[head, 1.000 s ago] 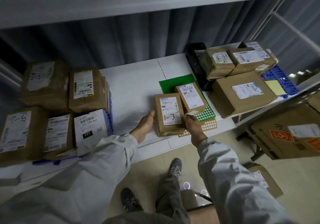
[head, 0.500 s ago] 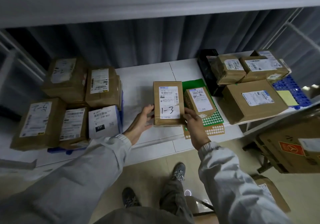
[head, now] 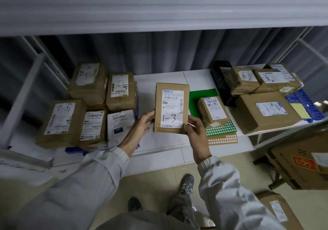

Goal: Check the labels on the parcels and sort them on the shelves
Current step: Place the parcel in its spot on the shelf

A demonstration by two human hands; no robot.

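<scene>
- left sleeve (head: 92, 181) and right sleeve (head: 229, 190): pale grey jacket, ribbed knit cuffs
- trousers (head: 179, 206): grey-olive
- right shoe (head: 186, 185): grey sneaker, laced
- left shoe (head: 134, 204): dark

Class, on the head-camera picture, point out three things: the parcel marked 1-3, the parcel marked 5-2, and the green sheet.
parcel marked 1-3 (head: 171, 108): head view, on its white label.
parcel marked 5-2 (head: 60, 121): head view, on its white label.
green sheet (head: 197, 98): head view, on its bare upper part.
</scene>
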